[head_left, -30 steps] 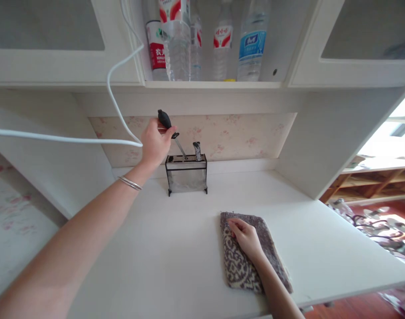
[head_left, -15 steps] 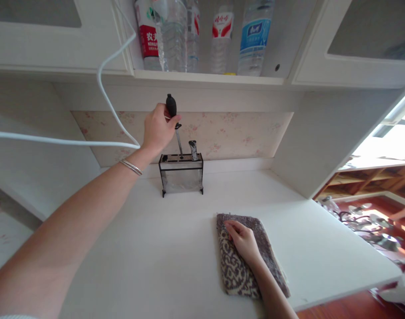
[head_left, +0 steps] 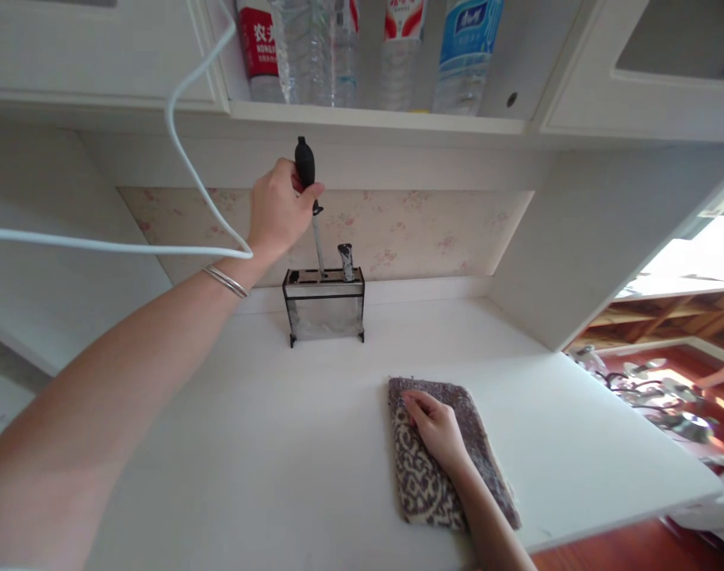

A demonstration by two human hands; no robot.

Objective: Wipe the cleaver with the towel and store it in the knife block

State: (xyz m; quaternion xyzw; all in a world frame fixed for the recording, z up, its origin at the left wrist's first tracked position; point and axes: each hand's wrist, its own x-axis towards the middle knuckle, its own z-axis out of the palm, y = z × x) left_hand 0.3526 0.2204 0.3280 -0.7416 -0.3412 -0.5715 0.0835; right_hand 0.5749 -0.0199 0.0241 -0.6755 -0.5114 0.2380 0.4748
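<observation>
My left hand point(head_left: 281, 208) is closed round the black handle of a sharpening steel point(head_left: 319, 250). Its thin metal rod runs down, slightly tilted, into the top of a knife holder point(head_left: 326, 313) with black edges and a see-through front. The rod's lower end is inside the holder. Beside it in the same holder stands a knife point(head_left: 346, 263) with a worn, mottled handle; its blade is hidden. My right hand point(head_left: 436, 428) rests with curled fingers on a folded brown and cream towel point(head_left: 421, 484). I see nothing between those fingers.
A white countertop point(head_left: 248, 444) carries the holder and towel. Overhead, a cabinet shelf point(head_left: 373, 117) holds several plastic bottles point(head_left: 469, 55). A white cable point(head_left: 100, 247) crosses near my left wrist. A side panel point(head_left: 581, 230) rises at right, with cluttered metal items point(head_left: 664, 396) beyond the counter.
My left hand has risen a little with the sharpening steel, and more of its rod shows above the holder. My right hand has stayed on the towel. The view has shifted slightly.
</observation>
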